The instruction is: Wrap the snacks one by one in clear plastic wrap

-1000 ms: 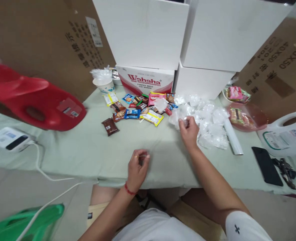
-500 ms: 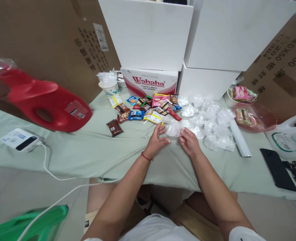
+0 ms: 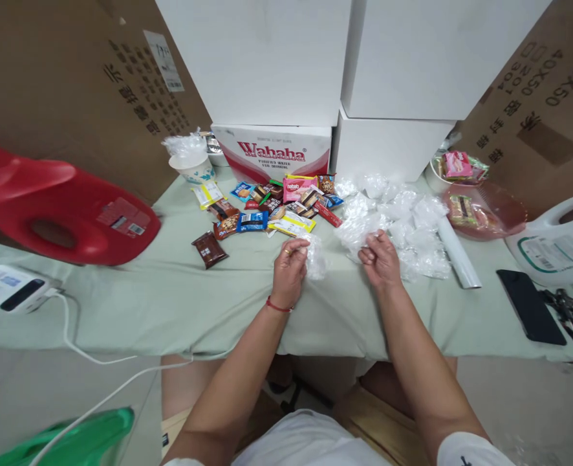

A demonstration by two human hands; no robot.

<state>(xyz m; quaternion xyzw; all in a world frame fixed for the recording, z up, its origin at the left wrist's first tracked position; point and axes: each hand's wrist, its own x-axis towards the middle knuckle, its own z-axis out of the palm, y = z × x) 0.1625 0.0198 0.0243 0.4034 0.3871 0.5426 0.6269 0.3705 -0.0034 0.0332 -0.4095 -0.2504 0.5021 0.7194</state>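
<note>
My left hand [image 3: 290, 266] is closed with its fingertips pinching a crumpled clear plastic bag [image 3: 318, 257] just above the cloth. To its right, my right hand [image 3: 380, 260] pinches another piece of thin clear plastic [image 3: 357, 234], which overlaps the heap behind it. A gap separates the two hands. Several crumpled clear bags [image 3: 407, 223] lie in a heap beyond and right of my right hand. Wrapped snacks [image 3: 252, 221] spread behind my left hand, among them a pink wafer packet [image 3: 300, 188]. One brown packet [image 3: 209, 250] lies apart on the left.
A green cloth [image 3: 248, 304] covers the table. White boxes [image 3: 393, 145] and a Wahaba-like printed carton [image 3: 271, 152] stand behind. On the left are a red jug [image 3: 97, 220], a white device [image 3: 12, 288] and a paper cup [image 3: 192, 167]; rightward, a film roll [image 3: 458, 252], red bowl [image 3: 490, 210], white jug [image 3: 558, 246] and phone [image 3: 531, 306].
My left hand has closed from open fingers onto clear plastic. My hands have moved apart, with plastic now at each. The camera view has shifted slightly.
</note>
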